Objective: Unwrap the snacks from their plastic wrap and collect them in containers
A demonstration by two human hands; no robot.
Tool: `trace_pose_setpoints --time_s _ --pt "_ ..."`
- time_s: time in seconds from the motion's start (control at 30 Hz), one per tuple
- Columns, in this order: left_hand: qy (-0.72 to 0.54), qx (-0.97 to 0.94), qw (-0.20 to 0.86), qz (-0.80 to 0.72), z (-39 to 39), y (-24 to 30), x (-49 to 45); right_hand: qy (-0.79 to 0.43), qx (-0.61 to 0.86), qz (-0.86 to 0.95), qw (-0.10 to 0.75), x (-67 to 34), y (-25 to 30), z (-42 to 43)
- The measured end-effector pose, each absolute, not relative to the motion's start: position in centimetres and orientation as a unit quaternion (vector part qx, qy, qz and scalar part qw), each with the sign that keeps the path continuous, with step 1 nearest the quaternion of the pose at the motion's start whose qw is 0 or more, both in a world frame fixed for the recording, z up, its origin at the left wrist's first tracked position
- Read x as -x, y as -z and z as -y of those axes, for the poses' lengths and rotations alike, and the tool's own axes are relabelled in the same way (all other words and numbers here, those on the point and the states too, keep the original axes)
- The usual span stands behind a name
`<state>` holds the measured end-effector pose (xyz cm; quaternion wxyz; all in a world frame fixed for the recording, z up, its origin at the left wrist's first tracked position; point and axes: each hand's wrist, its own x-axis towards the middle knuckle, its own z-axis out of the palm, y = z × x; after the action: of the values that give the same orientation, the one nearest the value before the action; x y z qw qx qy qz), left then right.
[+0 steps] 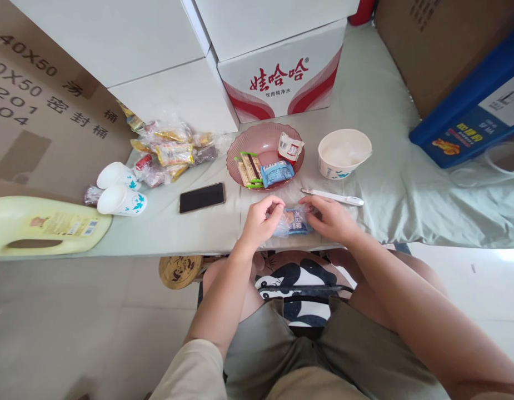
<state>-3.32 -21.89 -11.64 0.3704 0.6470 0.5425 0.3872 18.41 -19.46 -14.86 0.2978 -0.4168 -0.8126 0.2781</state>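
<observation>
A small blue snack packet lies in crinkled clear plastic near the table's front edge. My left hand pinches the plastic's left end, thumb and forefinger together. On the other side, my right hand has its bent fingers closed on the plastic's upper right corner; the fingertips are partly hidden. Just behind my hands is a pink scalloped plate with green-edged wrapped wafers, a blue-wrapped snack and a white and red packet. A white-handled knife-like tool lies beyond my right hand.
Left are a black phone, two paper cups, a pile of wrapped snacks and a yellow jug. A paper bowl stands right of the plate. White cartons rise behind; a blue container leans at right.
</observation>
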Motion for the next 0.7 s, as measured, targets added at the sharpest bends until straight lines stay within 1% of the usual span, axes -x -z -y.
trace_pose_setpoints --time_s 0.13,0.3,0.43,0.53,0.7 --pt "-0.406 -0.619 0.402 -0.539 21.7 11.7 3.7 -0.281 0.429 0.794 0.327 -18.6 15.1 19.4" --pt "-0.426 -0.597 0.414 -0.54 21.6 11.5 4.2 -0.272 0.465 0.757 0.37 -18.9 15.3 19.1" --pt "-0.443 -0.582 0.405 -0.548 21.4 11.2 4.5 -0.262 0.489 0.732 0.396 -19.0 15.1 18.9" --pt "-0.454 -0.578 0.395 -0.551 21.3 11.1 4.7 -0.26 0.495 0.728 0.397 -18.9 14.8 19.0" --pt "-0.458 -0.587 0.366 -0.558 21.2 11.2 4.9 -0.284 0.487 0.715 0.414 -18.8 14.3 19.2"
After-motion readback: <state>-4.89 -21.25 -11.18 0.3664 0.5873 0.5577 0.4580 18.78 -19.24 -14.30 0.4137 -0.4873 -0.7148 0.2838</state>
